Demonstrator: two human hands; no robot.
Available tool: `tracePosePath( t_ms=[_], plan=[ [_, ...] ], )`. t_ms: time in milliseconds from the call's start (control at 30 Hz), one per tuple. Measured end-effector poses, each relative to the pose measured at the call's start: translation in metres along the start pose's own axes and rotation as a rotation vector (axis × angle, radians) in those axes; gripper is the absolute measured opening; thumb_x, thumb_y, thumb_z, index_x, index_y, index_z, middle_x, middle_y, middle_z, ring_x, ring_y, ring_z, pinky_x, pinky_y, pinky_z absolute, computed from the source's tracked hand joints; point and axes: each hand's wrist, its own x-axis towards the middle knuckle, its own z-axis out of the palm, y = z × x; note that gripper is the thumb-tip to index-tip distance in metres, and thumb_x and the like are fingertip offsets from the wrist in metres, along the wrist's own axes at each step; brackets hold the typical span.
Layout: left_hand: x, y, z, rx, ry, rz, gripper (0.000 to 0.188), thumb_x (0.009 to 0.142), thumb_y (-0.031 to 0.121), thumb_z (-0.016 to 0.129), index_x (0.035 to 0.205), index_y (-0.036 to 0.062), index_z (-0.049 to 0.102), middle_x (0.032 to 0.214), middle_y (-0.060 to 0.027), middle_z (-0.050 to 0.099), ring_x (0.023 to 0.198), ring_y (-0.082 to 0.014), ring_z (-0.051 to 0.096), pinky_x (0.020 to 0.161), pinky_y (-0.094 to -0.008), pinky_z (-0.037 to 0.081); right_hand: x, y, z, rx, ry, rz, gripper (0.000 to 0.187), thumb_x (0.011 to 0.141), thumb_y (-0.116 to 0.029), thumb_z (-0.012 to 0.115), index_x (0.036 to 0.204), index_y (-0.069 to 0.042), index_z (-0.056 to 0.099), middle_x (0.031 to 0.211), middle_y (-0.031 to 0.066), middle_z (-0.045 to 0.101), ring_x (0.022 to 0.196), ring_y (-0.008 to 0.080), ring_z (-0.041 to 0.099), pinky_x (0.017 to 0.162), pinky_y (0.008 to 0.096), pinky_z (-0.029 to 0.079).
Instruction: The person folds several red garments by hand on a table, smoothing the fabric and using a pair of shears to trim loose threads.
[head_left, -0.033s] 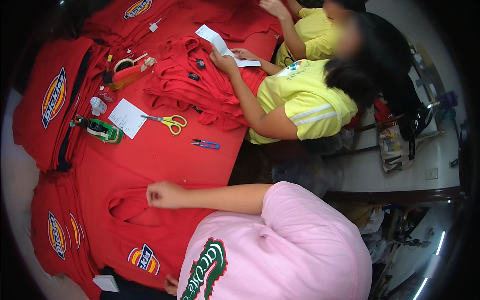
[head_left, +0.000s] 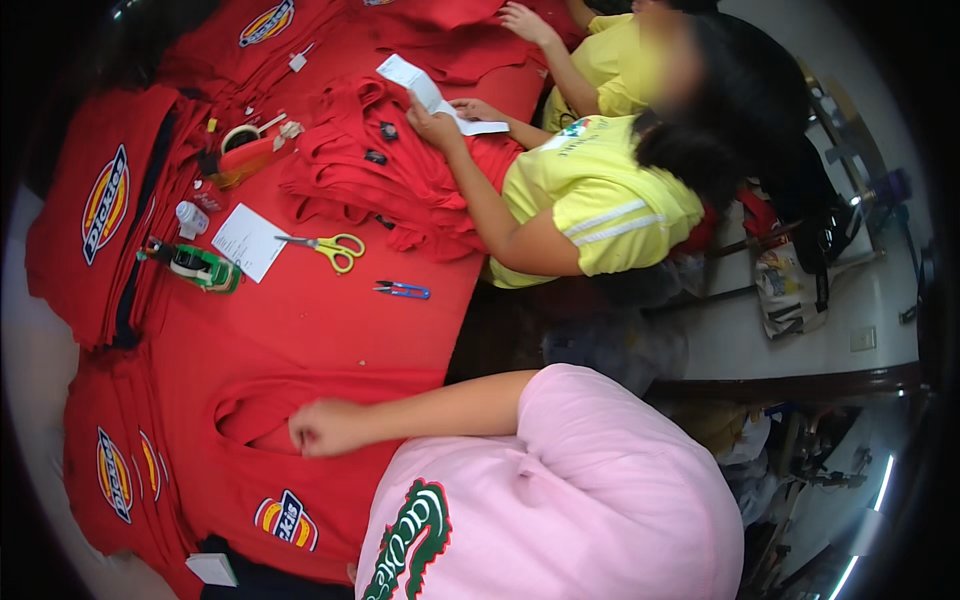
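Observation:
My right hand [head_left: 328, 428] reaches in from the right over a red shirt [head_left: 260, 480] spread on the red-covered table, at the edge of its round neck opening. The fingers are curled downward; anything between them is hidden. A yellow and white emblem [head_left: 287, 521] shows on the shirt's front. Of my left hand, only a sliver [head_left: 352, 572] shows beside my pink shirt [head_left: 580, 480], at the lower edge, so its fingers are hidden. Yellow-handled scissors [head_left: 335, 252] and blue thread snips [head_left: 403, 290] lie farther up the table.
Red garments are stacked along the left [head_left: 75, 220]. A green tape dispenser [head_left: 205, 268], a white bottle [head_left: 190, 217] and a paper sheet [head_left: 250, 242] lie near them. Across the table a co-worker in yellow [head_left: 600, 200] holds a paper strip [head_left: 412, 78] by a red garment pile [head_left: 375, 190].
My right hand has shifted slightly down, farther over the neck opening. My left hand, showing fingers before, is now almost wholly hidden. A farther co-worker's raised hand has moved to the left.

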Motion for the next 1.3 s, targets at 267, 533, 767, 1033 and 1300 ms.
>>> tracePosePath(
  t_ms=[267,533,767,1033,1300],
  plan=[
    [-0.068,0.091,0.003,-0.282,0.025,0.453,0.078,0.093,0.039,0.083,0.151,-0.0005,0.050,0.149,-0.0236,0.053,0.137,-0.0344,0.054,0.119,-0.0413,0.040,-0.054,-0.071,0.075,-0.101,-0.771,-0.656,0.070,0.079,-0.019,0.070,0.148,-0.016,0.056,0.132,0.0133,0.067,0.104,0.0368,0.071,0.078,0.0537,0.058],
    [-0.100,0.134,-0.001,-0.867,-0.326,0.349,0.096,0.081,0.014,0.091,0.158,-0.0017,0.036,0.155,-0.0185,0.046,0.136,-0.0276,0.051,0.121,-0.0418,0.037,-0.002,-0.168,0.011,-0.342,-0.318,-0.207,0.018,0.073,-0.025,0.069,0.079,-0.009,0.075,0.075,0.0166,0.072,0.077,0.0397,0.072,0.067,0.0518,0.055],
    [-0.060,0.158,-0.042,-0.606,-1.405,-0.006,0.079,0.070,0.012,0.098,0.139,-0.0026,0.063,0.134,-0.0117,0.070,0.118,-0.0219,0.067,0.106,-0.0389,0.051,-0.006,-0.279,-0.160,0.375,-0.212,0.007,0.018,0.093,-0.016,0.070,0.098,0.000,0.073,0.077,0.0100,0.068,0.071,0.0179,0.067,0.069,0.0369,0.054],
    [0.003,0.245,-0.199,-0.276,-0.277,0.561,0.040,0.076,-0.011,0.064,0.114,-0.0011,0.071,0.107,-0.0074,0.074,0.101,-0.0171,0.068,0.087,-0.0302,0.053,0.092,-0.209,-0.228,0.172,-0.227,-0.023,0.027,0.097,-0.006,0.063,0.119,0.005,0.071,0.109,0.0017,0.073,0.101,0.0081,0.064,0.091,0.0274,0.052],
    [-0.090,0.268,-0.261,-0.849,0.791,0.783,0.032,0.097,0.015,0.069,0.124,-0.0021,0.064,0.113,-0.0127,0.065,0.101,-0.0233,0.065,0.093,-0.0397,0.056,0.131,-0.199,-0.214,0.483,-0.221,-0.254,0.028,0.098,0.002,0.061,0.124,0.001,0.071,0.113,-0.0011,0.072,0.100,0.0086,0.063,0.090,0.0261,0.052]
  ],
)
